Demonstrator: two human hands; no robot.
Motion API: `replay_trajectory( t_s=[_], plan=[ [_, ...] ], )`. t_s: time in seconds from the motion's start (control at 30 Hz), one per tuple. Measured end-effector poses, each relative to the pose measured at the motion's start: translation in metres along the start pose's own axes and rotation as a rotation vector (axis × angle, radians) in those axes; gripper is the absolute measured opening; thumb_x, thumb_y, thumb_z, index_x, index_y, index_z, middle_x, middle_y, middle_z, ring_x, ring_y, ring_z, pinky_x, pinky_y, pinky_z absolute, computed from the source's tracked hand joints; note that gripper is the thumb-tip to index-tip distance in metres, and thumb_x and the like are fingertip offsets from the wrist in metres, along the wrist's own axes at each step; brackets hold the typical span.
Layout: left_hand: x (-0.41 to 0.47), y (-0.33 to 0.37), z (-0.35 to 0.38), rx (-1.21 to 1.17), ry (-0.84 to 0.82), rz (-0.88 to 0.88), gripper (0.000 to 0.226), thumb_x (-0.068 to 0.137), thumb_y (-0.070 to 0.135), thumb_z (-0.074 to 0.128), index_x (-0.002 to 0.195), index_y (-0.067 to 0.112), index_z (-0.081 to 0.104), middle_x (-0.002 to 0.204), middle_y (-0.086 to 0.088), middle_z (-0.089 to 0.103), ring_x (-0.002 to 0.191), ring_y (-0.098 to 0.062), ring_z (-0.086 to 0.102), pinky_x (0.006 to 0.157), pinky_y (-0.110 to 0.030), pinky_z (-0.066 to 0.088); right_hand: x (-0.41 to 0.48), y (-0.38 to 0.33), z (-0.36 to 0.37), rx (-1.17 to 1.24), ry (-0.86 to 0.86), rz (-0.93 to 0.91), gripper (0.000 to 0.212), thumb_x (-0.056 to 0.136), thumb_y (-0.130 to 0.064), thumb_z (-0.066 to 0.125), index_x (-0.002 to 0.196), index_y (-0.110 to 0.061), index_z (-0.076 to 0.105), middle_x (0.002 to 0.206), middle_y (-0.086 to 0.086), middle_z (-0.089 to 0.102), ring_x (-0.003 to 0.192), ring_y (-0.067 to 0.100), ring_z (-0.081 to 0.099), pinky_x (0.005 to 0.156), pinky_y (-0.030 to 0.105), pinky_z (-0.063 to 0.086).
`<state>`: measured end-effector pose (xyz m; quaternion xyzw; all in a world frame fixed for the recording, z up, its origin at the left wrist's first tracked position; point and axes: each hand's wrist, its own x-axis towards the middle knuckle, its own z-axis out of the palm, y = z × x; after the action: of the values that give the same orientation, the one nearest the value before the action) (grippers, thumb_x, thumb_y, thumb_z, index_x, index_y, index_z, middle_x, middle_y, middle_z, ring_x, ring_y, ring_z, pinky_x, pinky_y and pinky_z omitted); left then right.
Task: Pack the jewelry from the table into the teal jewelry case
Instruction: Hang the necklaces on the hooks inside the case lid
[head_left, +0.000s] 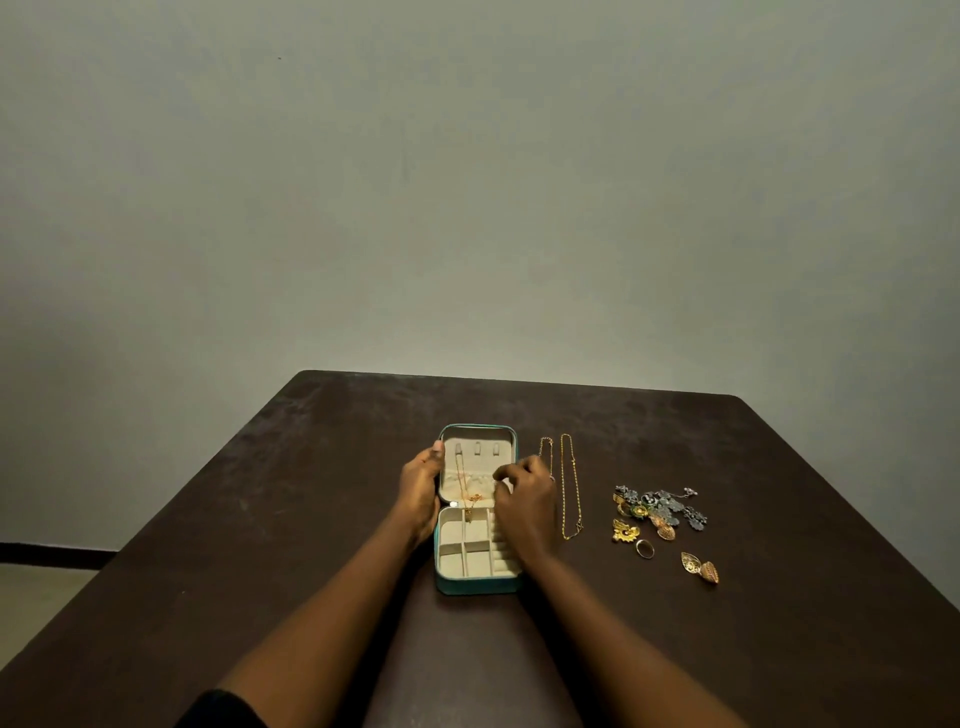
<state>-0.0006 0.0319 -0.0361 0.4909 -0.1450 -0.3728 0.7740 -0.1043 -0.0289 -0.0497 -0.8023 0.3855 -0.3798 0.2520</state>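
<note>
Left grip (418, 493) holds teal case (475, 584) lid; gold necklace (464, 491) inside.

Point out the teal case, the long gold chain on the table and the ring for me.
teal case (475, 584), head view, front outer wall.
long gold chain (575, 486), head view, right strand.
ring (645, 556), head view, near side of band.

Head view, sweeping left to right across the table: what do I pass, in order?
left hand → teal jewelry case → right hand → long gold chain → heap of mixed jewelry
</note>
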Motion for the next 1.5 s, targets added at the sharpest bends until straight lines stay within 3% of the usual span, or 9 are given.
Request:
replay_trajectory(
  t_s=[0.13, 0.33, 0.47, 0.63, 0.87, 1.1, 1.23, 1.37, 1.5],
  plan=[
    [0.002, -0.001, 0.002, 0.008, 0.007, -0.001, 0.031, 0.101, 0.019, 0.035, 0.090, 0.004, 0.059, 0.087, -0.014, 0.064, 0.057, -0.014, 0.070, 0.053, -0.027, 0.058, -0.002, -0.004, 0.003, -0.239, -0.282, -0.236, 0.026, 0.089, -0.019, 0.052, 0.108, -0.014, 0.069, 0.110, 0.005, 0.063, 0.106, 0.023, 0.053, 0.088, 0.031, 0.044],
    [0.006, -0.003, -0.001, 0.019, 0.012, -0.014, 0.031, 0.101, 0.020, 0.036, 0.092, 0.003, 0.061, 0.068, -0.004, 0.073, 0.060, -0.015, 0.070, 0.058, -0.028, 0.058, 0.002, -0.004, 0.002, -0.330, -0.427, -0.337, 0.028, 0.086, -0.015, 0.054, 0.110, -0.020, 0.068, 0.111, 0.005, 0.060, 0.104, 0.027, 0.055, 0.085, 0.033, 0.045],
    [0.004, -0.003, 0.000, 0.015, 0.009, -0.002, 0.031, 0.101, 0.019, 0.034, 0.090, 0.006, 0.060, 0.080, -0.010, 0.070, 0.061, -0.013, 0.070, 0.059, -0.028, 0.058, 0.008, -0.005, -0.003, -0.313, -0.425, -0.318, 0.022, 0.084, -0.014, 0.061, 0.103, -0.017, 0.071, 0.108, 0.006, 0.063, 0.099, 0.027, 0.060, 0.075, 0.031, 0.047],
    [0.004, -0.006, 0.001, -0.001, 0.015, 0.005, 0.031, 0.101, 0.019, 0.035, 0.089, 0.005, 0.060, 0.071, -0.005, 0.072, 0.059, -0.013, 0.070, 0.055, -0.027, 0.058, 0.014, -0.009, -0.001, -0.253, -0.425, -0.242, 0.016, 0.082, -0.010, 0.062, 0.093, -0.014, 0.073, 0.094, 0.008, 0.071, 0.087, 0.026, 0.065, 0.072, 0.033, 0.051],
    [0.007, -0.009, 0.000, 0.028, 0.012, 0.027, 0.030, 0.102, 0.019, 0.034, 0.092, 0.005, 0.059, 0.091, -0.013, 0.065, 0.080, -0.023, 0.062, 0.070, -0.031, 0.054, 0.010, -0.017, 0.014, -0.242, -0.313, -0.243, 0.020, 0.089, -0.016, 0.054, 0.103, -0.010, 0.068, 0.103, 0.013, 0.066, 0.095, 0.030, 0.062, 0.075, 0.034, 0.048],
    [0.006, -0.008, 0.000, -0.005, 0.025, 0.009, 0.031, 0.101, 0.018, 0.035, 0.087, 0.006, 0.061, 0.074, -0.008, 0.069, 0.061, -0.016, 0.067, 0.056, -0.025, 0.056, 0.015, -0.020, 0.016, 0.003, -0.211, -0.099, 0.021, 0.082, -0.004, 0.062, 0.099, -0.007, 0.073, 0.101, 0.011, 0.072, 0.096, 0.022, 0.065, 0.087, 0.030, 0.049],
    [0.006, -0.008, 0.000, -0.021, 0.017, -0.009, 0.031, 0.101, 0.019, 0.036, 0.087, 0.005, 0.060, 0.071, -0.008, 0.070, 0.057, -0.015, 0.069, 0.054, -0.029, 0.058, 0.020, -0.013, 0.011, 0.058, -0.090, 0.002, 0.020, 0.081, -0.001, 0.063, 0.097, -0.007, 0.073, 0.100, 0.008, 0.073, 0.093, 0.019, 0.067, 0.085, 0.025, 0.050],
    [0.007, -0.008, -0.001, -0.016, 0.020, -0.005, 0.030, 0.101, 0.020, 0.037, 0.089, 0.005, 0.060, 0.077, -0.011, 0.069, 0.058, -0.017, 0.070, 0.055, -0.032, 0.058, 0.021, -0.006, 0.006, -0.014, -0.127, -0.012, 0.015, 0.081, -0.004, 0.064, 0.093, -0.009, 0.073, 0.100, 0.008, 0.070, 0.092, 0.020, 0.065, 0.081, 0.027, 0.050],
    [0.006, -0.008, -0.001, -0.021, 0.017, 0.001, 0.030, 0.101, 0.020, 0.037, 0.089, 0.006, 0.060, 0.066, -0.004, 0.072, 0.058, -0.015, 0.069, 0.053, -0.028, 0.058, 0.017, -0.007, 0.003, -0.126, -0.366, -0.153, 0.020, 0.079, -0.003, 0.067, 0.098, -0.005, 0.071, 0.107, 0.013, 0.063, 0.098, 0.025, 0.061, 0.088, 0.031, 0.050]
  ],
)
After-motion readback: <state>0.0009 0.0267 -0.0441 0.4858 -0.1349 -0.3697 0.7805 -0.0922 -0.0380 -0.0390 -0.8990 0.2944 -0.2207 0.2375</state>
